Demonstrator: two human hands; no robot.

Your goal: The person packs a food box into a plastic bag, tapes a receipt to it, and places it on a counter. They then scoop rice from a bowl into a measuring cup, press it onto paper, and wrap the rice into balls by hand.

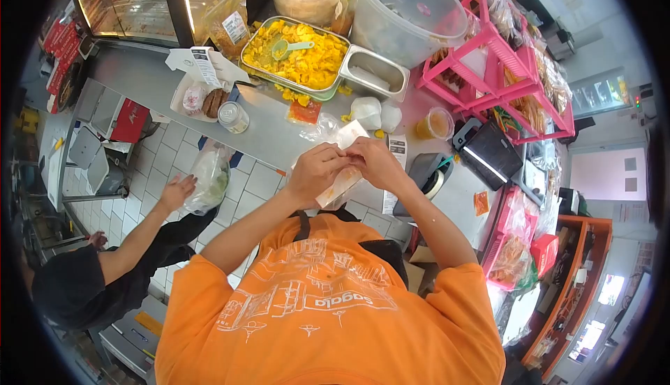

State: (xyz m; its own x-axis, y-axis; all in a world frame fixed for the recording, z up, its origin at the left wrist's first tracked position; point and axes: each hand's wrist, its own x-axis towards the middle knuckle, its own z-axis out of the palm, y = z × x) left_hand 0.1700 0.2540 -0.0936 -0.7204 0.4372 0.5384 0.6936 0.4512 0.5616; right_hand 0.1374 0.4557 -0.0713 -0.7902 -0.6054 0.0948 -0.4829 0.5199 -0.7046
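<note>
Both hands meet over a long white carton [340,188] at the counter's front edge. My left hand [317,170] is closed, its fingertips pinched together with those of my right hand [373,163], also closed. What the fingertips hold is too small to make out. Just behind the hands lie a clear plastic bag [322,131] and two white wrapped lumps [366,113]. A red sauce packet [304,112] rests farther back, near a metal tray [251,65] of yellow food with a green scoop [292,47] in it.
A can [233,117] stands by an open food box [183,92] at the left. To the right are a lidded cup [434,124], a black device [487,154] and pink racks [481,57]. A co-worker [105,273] reaches toward a plastic bag [208,179].
</note>
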